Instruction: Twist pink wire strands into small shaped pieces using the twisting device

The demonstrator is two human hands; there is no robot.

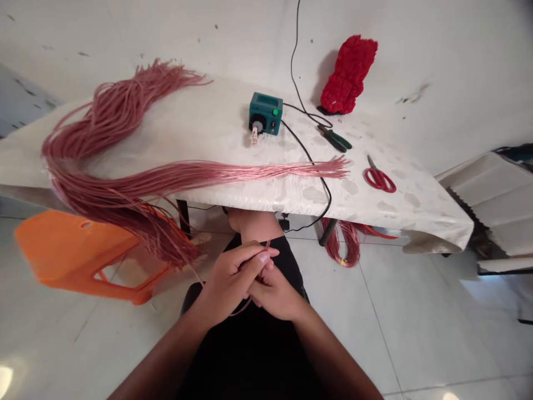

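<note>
Pink cord (268, 244) is lying between the person's two hands, above the lap, its tip poking up past the fingertips and a thin loop of it curving out below. The left hand (230, 278) is closing its thumb and fingers on the cord. The right hand (275, 289) is pressing against it from the other side, its fingers curling around the cord too, though they are partly hiding behind the left. Black clothing (245, 350) is covering the lap underneath.

Just beyond the hands, a big bundle of pink strands (166, 176) is resting on the table (375, 205), bending at the left. One length is stretching rightward along the front edge, another is lying folded toward the wall, and a third is hanging over the edge in front of an orange stool (75, 244). Below the table's right part, a coil of pink strands (353, 244) is sitting on the floor.

Farther back, a small green machine (266, 114) is standing with a black cable trailing from it. To its right, green-handled pliers (335, 138) and red-handled scissors (377, 171) are lying apart, and a fluffy red thing (350, 75) is standing near the wall.
</note>
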